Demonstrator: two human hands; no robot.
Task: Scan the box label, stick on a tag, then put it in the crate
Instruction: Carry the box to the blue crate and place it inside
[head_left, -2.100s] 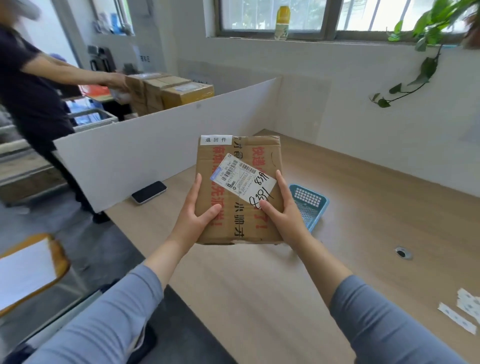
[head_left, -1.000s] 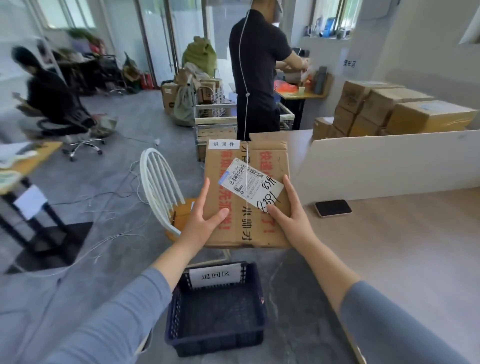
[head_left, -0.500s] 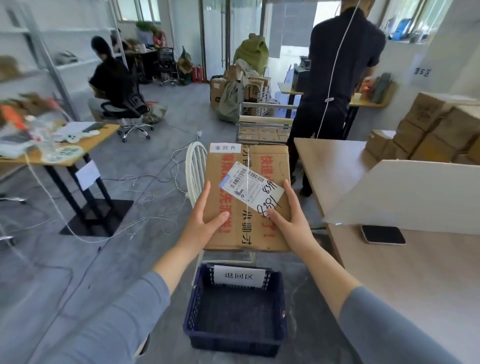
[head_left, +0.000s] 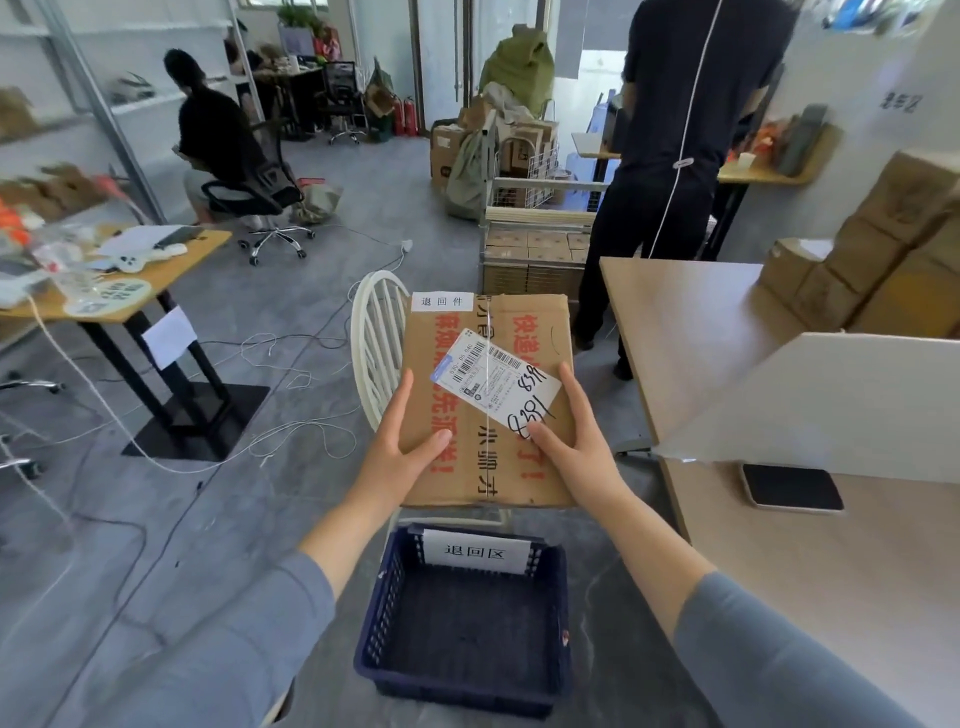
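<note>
Cardboard box (head_left: 488, 400), printed in red, carries a slanted barcode label (head_left: 496, 375) with black handwriting and a small white tag (head_left: 441, 301) at its top-left corner. Left hand (head_left: 402, 452) and right hand (head_left: 579, 441) grasp its sides, holding it in the air above the dark blue crate (head_left: 462, 618) on the floor. That crate sits between bare grey floor and the wooden table (head_left: 810, 561) edge.

The box (head_left: 488, 400) is brown cardboard with red and black printed characters; its label (head_left: 496, 375) is white with black barcodes and black handwriting, and the tag (head_left: 441, 301) is white. The crate (head_left: 467, 696) is dark blue with a perforated pattern. Both sleeves are grey-blue.
</note>
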